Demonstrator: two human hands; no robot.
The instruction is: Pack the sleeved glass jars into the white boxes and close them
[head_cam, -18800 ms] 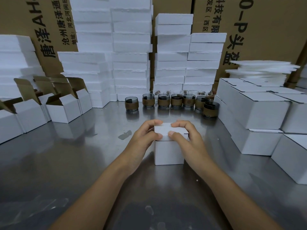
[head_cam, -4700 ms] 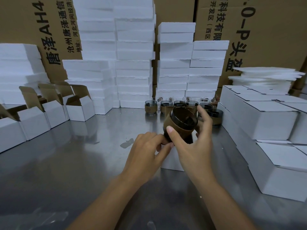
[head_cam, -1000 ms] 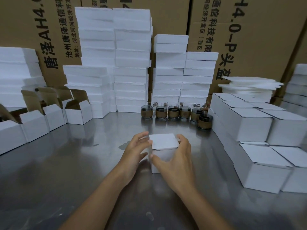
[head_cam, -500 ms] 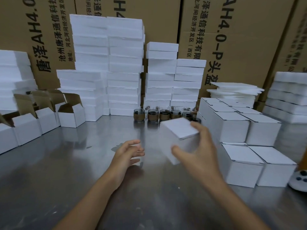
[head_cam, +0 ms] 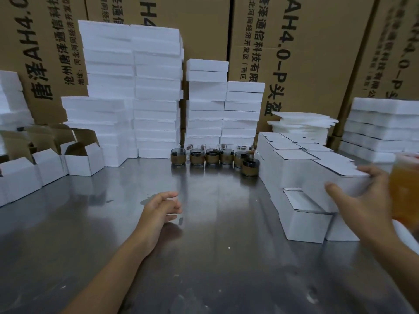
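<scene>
The tabletop (head_cam: 113, 234) carries a big pile of closed boxes (head_cam: 292, 162), so much looks packed. Well left of the pile, open boxes (head_cam: 84, 159) wait unclosed. Just left of it, a row of jars (head_cam: 197, 156) is not yet packed. At the pile's near end the right hand (head_cam: 362, 207) grips another closed box (head_cam: 317, 191); left of the pile the left hand (head_cam: 161, 207) is loosely open, empty

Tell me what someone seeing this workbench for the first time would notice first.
Tall stacks of white foam slabs against the brown cartons at the back catch the eye first, with a row of sleeved glass jars lined up at their foot. At the right, the right hand grips a closed white box at the pile of closed boxes, while the left hand hovers open over the steel table.
</scene>
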